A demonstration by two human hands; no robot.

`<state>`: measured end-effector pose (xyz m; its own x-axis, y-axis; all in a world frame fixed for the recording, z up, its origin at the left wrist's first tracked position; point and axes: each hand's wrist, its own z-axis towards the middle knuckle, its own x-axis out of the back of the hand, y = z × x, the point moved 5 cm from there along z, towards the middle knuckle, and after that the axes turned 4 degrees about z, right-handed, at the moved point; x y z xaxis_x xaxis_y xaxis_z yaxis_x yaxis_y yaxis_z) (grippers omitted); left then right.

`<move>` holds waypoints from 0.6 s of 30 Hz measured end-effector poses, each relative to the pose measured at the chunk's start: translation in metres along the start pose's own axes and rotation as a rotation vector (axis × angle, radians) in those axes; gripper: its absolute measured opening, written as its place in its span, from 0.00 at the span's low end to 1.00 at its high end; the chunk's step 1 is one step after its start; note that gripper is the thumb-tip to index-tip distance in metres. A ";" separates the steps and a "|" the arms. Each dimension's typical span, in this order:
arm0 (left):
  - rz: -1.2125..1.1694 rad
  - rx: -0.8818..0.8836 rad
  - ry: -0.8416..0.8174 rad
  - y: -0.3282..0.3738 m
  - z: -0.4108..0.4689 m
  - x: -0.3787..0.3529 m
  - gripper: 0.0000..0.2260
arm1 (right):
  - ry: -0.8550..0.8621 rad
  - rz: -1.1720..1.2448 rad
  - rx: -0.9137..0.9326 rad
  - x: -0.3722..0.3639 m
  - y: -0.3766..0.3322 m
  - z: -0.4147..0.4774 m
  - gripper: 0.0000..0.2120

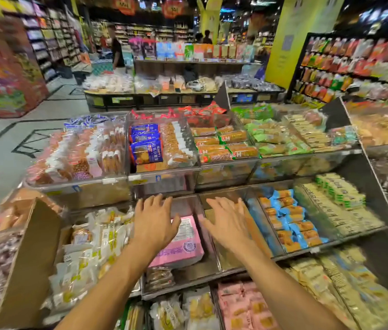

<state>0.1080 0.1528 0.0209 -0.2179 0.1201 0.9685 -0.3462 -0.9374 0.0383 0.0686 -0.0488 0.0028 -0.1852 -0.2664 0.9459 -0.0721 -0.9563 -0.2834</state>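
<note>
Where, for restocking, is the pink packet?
In the head view, the pink packet lies in the middle-tier clear bin, partly under the left hand, left of the right hand.

The one head-worn camera is looking forward and down from standing height, sitting close above a tiered snack display [164, 177], with the left hand [154, 222] and the right hand [229, 222] showing near the middle of the view above the bottom edge. Its wide lens is bowing the display's edges and is also taking in the aisle floor [21, 139] on the left and distant shelves [188, 65] straight ahead.
</note>
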 end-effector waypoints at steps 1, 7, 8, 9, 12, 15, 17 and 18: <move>0.005 -0.026 0.009 0.013 0.001 0.004 0.29 | 0.016 -0.030 -0.019 0.010 0.008 -0.006 0.29; 0.084 -0.244 -0.034 0.108 -0.002 0.016 0.30 | 0.080 -0.072 -0.204 0.061 0.078 -0.054 0.28; 0.106 -0.283 -0.059 0.127 -0.003 0.016 0.32 | 0.088 -0.079 -0.241 0.071 0.093 -0.064 0.28; 0.119 -0.321 -0.074 0.147 -0.003 0.016 0.33 | 0.089 -0.085 -0.283 0.080 0.109 -0.076 0.29; 0.125 -0.430 -0.060 0.215 -0.008 0.027 0.36 | 0.150 -0.088 -0.382 0.109 0.158 -0.122 0.30; 0.131 -0.529 -0.065 0.292 -0.020 0.037 0.34 | 0.224 -0.044 -0.490 0.136 0.207 -0.179 0.31; 0.124 -0.611 -0.063 0.346 -0.034 0.039 0.31 | 0.273 -0.074 -0.554 0.152 0.240 -0.217 0.30; 0.120 -0.652 -0.070 0.374 -0.042 0.039 0.31 | 0.287 -0.096 -0.587 0.160 0.257 -0.236 0.30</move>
<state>-0.0683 -0.1791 0.0629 -0.2372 -0.0150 0.9713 -0.8087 -0.5509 -0.2060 -0.2110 -0.3085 0.0437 -0.3996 -0.0629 0.9145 -0.6083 -0.7281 -0.3159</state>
